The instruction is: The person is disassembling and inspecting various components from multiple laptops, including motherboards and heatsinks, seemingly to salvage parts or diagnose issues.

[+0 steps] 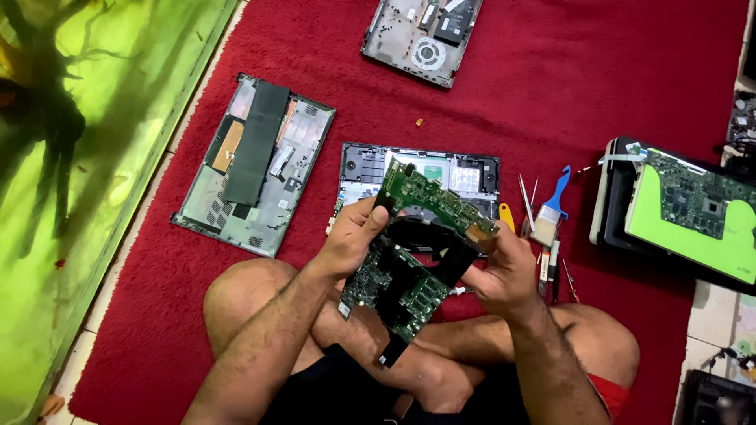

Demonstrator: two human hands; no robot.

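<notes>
The left hand (356,236) is closed on the upper left edge of a green laptop motherboard (417,252), thumb laid across the top face and the other fingers curled behind. The right hand (504,271) pinches the board's right side, fingertips clamped near a tan patch at its upper right corner. Both grips are tight on the board, with nothing else in either hand.

The board is held up off the floor, above the person's crossed bare legs, tilted so its component side faces the camera. It is an irregular shape (a curved cut-out opens through its middle), crowded with small chips and connectors, with a black strip running down toward the lower edge.

Just behind it on the red carpet (551,71) lies an open laptop base (465,169), its inside showing. To the left lies a grey bottom cover (256,165) with a long black strip on it; another opened chassis (421,35) sits at the top. Right of the hands are a blue-handled brush (551,208) and thin tools, and farther right a lime-green sheet (732,244) carrying another circuit board.
</notes>
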